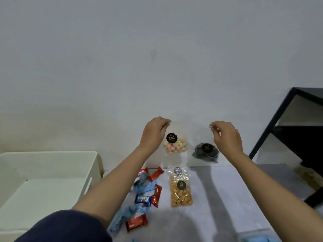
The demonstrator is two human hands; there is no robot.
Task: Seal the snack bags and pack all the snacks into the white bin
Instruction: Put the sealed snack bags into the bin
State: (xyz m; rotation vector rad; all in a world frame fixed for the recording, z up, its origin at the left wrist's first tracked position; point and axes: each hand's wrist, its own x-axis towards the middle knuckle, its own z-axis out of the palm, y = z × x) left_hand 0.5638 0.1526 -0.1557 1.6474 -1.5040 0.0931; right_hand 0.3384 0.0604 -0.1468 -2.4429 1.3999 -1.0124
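Note:
My left hand [154, 131] pinches the top of a clear bag of pastel puffs [175, 145] and holds it up above the table. My right hand [225, 135] pinches the top of a clear bag of dark snacks [206, 151], also lifted. A clear bag of yellow-orange snacks [181, 191], its top tied, lies flat on the table below them. Several red and blue wrapped candies [145, 198] lie scattered to its left. The white bin [89, 170] stands at the left with nothing visible inside.
The grey table [236, 198] ends at a white wall behind. A black metal shelf frame [272, 130] stands at the right, close to the table's edge. Something light blue [258, 239] peeks in at the bottom edge.

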